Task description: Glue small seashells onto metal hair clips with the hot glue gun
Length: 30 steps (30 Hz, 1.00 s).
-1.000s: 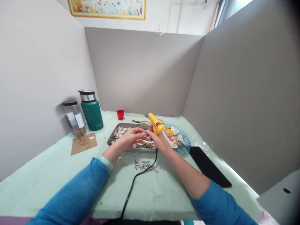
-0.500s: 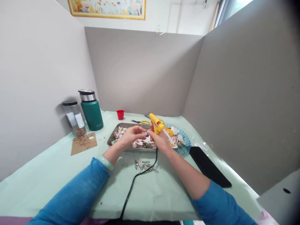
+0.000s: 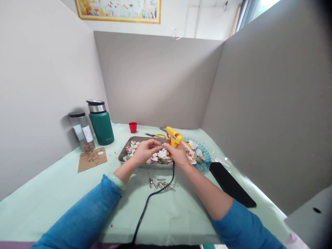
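A yellow glue gun (image 3: 175, 137) with a pale glue stick out of its back is gripped in my right hand (image 3: 179, 154). My left hand (image 3: 145, 150) is closed in a pinch, its fingertips meeting those of the right hand; the small thing between them is too small to make out. Both hands hover over a metal tray (image 3: 125, 148) of shells. Several white and reddish shells (image 3: 162, 154) show below the fingers. A black cord (image 3: 148, 199) runs from the glue gun toward the table's front edge.
A blue plate (image 3: 205, 166) of shells stands right of the tray. Metal clips (image 3: 158, 183) lie in front. Scissors (image 3: 155, 135) and a red cup (image 3: 133, 127) are behind. A green bottle (image 3: 102, 126), a jar (image 3: 82, 133) and a brown board (image 3: 92, 159) stand left; a black mat (image 3: 229, 183) lies right.
The glue gun has tilted slightly and shifted a little to the right in my right hand. My left hand stays almost in place, fingertips still together with the right's.
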Each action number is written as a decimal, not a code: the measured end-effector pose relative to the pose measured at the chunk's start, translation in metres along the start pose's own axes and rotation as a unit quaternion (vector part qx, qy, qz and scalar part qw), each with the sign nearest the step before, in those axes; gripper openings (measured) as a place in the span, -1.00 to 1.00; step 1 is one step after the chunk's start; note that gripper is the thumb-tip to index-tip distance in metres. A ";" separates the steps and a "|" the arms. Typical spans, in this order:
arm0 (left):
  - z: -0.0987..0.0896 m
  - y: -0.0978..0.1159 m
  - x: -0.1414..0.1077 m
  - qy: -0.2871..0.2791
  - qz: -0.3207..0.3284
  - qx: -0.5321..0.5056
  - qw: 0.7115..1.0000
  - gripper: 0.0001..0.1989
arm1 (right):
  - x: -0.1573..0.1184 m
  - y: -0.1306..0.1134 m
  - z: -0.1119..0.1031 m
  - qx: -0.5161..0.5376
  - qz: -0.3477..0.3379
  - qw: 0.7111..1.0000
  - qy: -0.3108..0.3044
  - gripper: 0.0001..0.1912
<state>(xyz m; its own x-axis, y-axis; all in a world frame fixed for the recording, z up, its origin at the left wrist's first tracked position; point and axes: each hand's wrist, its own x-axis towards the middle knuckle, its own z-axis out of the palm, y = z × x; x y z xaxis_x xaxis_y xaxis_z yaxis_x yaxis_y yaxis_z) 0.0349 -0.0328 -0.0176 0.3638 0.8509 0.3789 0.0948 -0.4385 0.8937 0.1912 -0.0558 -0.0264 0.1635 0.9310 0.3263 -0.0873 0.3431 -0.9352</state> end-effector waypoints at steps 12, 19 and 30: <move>0.000 -0.003 -0.001 0.026 0.238 0.222 0.945 -0.88 | 0.000 -0.009 0.000 0.062 0.085 0.994 0.001 -0.68; -0.003 -0.006 0.001 0.047 0.205 0.221 0.952 -0.84 | -0.003 -0.005 0.004 -0.006 0.053 0.998 -0.017 -0.77; -0.032 -0.026 0.015 0.198 -0.055 0.076 0.976 -0.64 | -0.012 -0.012 0.000 -0.055 0.023 0.985 -0.160 -0.69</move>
<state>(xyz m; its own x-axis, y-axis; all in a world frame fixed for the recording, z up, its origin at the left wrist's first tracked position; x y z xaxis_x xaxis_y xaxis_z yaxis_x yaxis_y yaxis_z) 0.0084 0.0008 -0.0275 -0.0408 0.9268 0.3733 0.2604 -0.3508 0.8995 0.1901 -0.0706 -0.0190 -0.1570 0.9432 0.2927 0.0225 0.2997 -0.9538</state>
